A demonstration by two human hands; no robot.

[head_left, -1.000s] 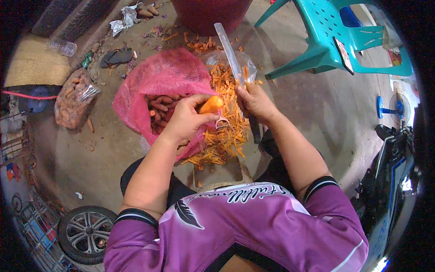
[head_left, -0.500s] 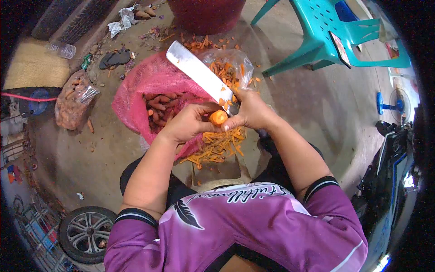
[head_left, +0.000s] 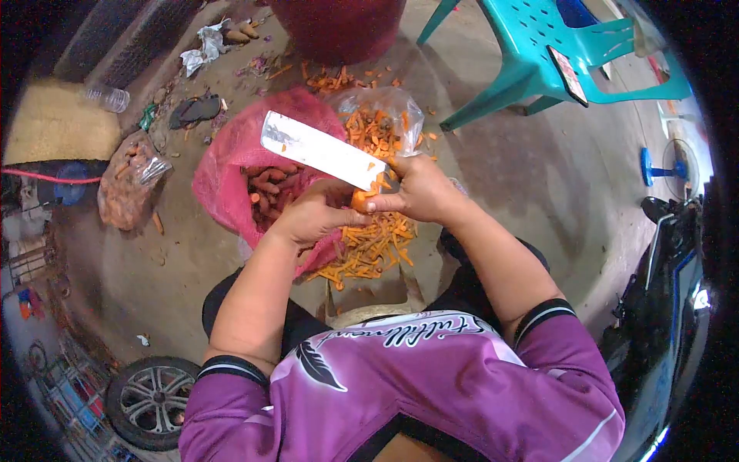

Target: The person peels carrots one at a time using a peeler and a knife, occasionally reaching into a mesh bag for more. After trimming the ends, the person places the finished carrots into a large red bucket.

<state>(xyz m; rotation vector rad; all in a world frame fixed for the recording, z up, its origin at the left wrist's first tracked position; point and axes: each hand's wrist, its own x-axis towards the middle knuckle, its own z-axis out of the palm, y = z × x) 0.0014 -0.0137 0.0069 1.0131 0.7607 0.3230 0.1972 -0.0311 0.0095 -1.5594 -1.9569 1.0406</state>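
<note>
My right hand (head_left: 419, 189) grips the handle end of a wide-bladed knife (head_left: 319, 152), its blade pointing up and left. The thumb rests on an orange root piece (head_left: 362, 201) at the blade's near end. My left hand (head_left: 315, 215) has its fingers closed round that piece from the left, and they partly hide it. Behind my left hand lies an open pink mesh sack (head_left: 223, 169) with reddish roots (head_left: 269, 185) inside. Orange peelings (head_left: 369, 250) are heaped below my hands. Past the knife is a clear plastic bag (head_left: 404, 115) with orange pieces.
A dark red tub (head_left: 339, 31) stands at the top. The green plastic chair (head_left: 523, 46) at upper right bears a phone (head_left: 568, 75). To the left is a filled plastic bag (head_left: 132, 181); a wheel (head_left: 154, 402) lies lower left. A motorcycle (head_left: 662, 292) stands at right.
The blade has swung to a flatter angle, its tip lower and further left. The orange piece has shifted slightly left and is more covered by my fingers. The view has shifted slightly.
</note>
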